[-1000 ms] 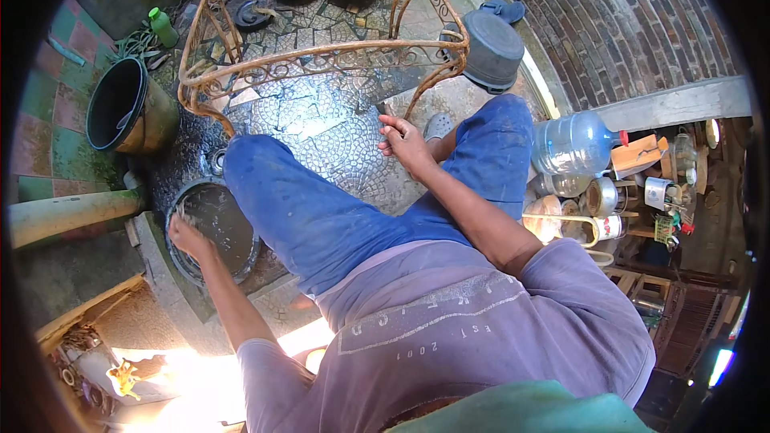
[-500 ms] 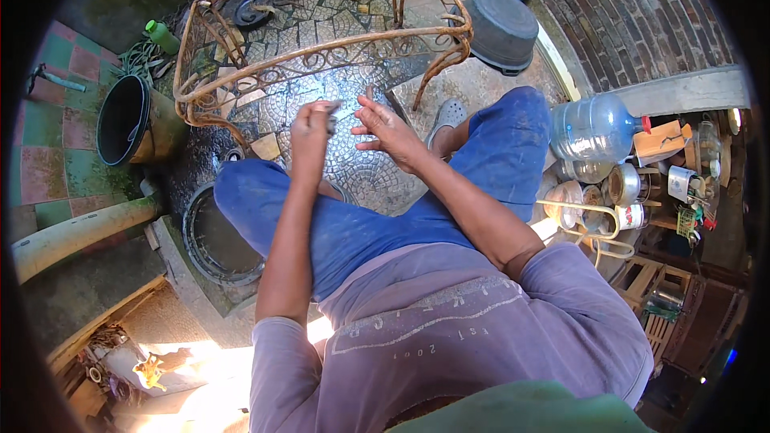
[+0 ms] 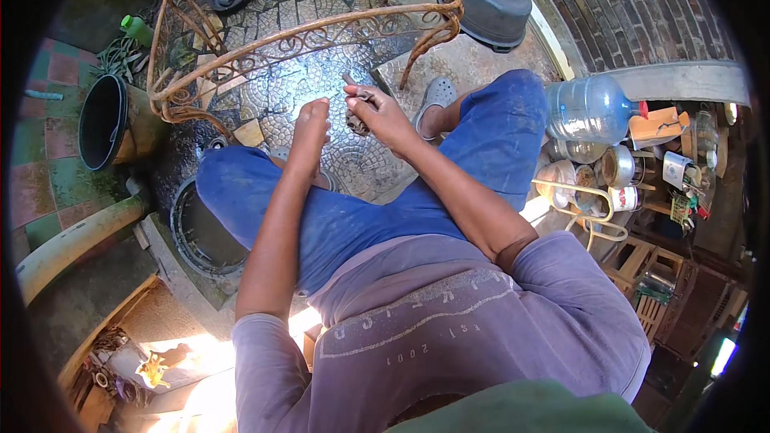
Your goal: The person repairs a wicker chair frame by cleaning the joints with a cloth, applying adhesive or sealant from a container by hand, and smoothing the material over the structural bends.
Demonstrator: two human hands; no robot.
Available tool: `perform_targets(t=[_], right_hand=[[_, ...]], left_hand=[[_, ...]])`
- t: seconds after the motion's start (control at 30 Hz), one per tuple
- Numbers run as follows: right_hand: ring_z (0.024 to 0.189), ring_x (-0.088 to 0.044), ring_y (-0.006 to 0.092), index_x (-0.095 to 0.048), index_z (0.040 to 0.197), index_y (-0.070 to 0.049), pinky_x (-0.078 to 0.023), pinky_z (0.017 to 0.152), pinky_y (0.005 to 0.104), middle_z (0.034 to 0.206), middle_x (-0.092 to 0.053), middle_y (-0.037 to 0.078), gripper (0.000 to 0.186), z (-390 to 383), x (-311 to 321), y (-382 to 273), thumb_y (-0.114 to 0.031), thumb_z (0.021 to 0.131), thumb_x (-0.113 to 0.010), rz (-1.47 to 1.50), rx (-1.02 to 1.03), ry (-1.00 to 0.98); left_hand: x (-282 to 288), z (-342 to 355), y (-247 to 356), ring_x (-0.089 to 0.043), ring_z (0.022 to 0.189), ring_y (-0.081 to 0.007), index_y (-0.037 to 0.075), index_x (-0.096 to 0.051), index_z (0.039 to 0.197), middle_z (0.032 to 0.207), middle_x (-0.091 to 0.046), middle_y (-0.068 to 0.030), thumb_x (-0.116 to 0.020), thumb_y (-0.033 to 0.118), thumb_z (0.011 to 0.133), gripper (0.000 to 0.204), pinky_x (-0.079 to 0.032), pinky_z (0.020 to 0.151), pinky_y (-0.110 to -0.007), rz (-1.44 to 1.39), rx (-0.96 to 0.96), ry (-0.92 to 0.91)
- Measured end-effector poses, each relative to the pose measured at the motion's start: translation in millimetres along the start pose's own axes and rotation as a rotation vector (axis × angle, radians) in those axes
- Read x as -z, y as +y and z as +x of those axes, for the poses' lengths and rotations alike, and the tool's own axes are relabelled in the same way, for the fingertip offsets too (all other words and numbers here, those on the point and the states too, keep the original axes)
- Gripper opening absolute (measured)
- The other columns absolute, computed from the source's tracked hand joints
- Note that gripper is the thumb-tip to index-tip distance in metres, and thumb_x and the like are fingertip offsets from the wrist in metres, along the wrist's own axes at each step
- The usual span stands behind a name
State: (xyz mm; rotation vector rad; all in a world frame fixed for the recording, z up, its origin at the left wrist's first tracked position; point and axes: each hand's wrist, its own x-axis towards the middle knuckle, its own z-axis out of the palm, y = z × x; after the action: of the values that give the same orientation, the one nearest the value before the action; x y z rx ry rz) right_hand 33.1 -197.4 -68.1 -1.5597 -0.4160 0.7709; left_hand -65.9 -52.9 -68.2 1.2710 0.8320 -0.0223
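Note:
Both my hands are raised above the paved floor, between my knees. My right hand (image 3: 388, 123) grips a small, crumpled grey-brown thing (image 3: 358, 123); its kind cannot be made out. One thin end of it sticks up past the fingers, and a darker clump hangs below them. Just to the left, apart from it, my left hand (image 3: 310, 133) is closed with its fingers pressed together. Whatever may be inside that hand is hidden.
Ahead stands a rusty scrolled metal frame (image 3: 309, 34). To the left are a dark bucket (image 3: 103, 123) and a round basin (image 3: 183, 224). A large grey tub (image 3: 488, 6) sits at the far right, with a blue water jug (image 3: 589, 110) nearer.
The grey thing that was at my left hand is now in my right hand. My right fingers, spread before, have closed. The view has shifted slightly.

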Motion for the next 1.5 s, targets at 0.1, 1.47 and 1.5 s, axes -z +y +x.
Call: perform_targets(t=[0.1,1.47,1.5], right_hand=[[0.111,-0.065,0.0213,-0.047,0.154,-0.012,-0.052,0.096,0.0336,0.133,-0.064,0.016,0.062,-1,4,-17,-0.011,0.095,-0.065,-0.432,0.206,-0.098],[0.092,-0.062,0.0088,-0.059,0.125,0.003,-0.051,0.078,0.0262,0.102,-0.067,0.005,0.041,108,190,-112,-0.025,0.098,-0.071,-0.392,0.317,0.610],[0.094,-0.063,0.0114,-0.058,0.127,0.005,-0.052,0.081,0.0284,0.103,-0.067,0.007,0.044,124,200,-118,-0.025,0.098,-0.072,-0.390,0.322,0.610]], left_hand=[[1,11,0,-0.067,0.106,-0.0346,0.001,-0.050,0.135,0.116,-0.064,-0.0160,-0.047,0.054,0.103,0.061,-0.056,0.090,-0.049,-0.436,0.308,-0.194],[41,98,122,-0.062,0.081,-0.0451,-0.001,-0.063,0.096,0.086,-0.066,-0.0259,-0.060,0.019,0.094,0.020,-0.048,0.074,-0.053,0.534,-1.122,0.719],[47,109,119,-0.063,0.078,-0.0463,0.000,-0.062,0.093,0.082,-0.067,-0.0258,-0.060,0.022,0.094,0.022,-0.048,0.075,-0.056,0.616,-1.044,0.751]])
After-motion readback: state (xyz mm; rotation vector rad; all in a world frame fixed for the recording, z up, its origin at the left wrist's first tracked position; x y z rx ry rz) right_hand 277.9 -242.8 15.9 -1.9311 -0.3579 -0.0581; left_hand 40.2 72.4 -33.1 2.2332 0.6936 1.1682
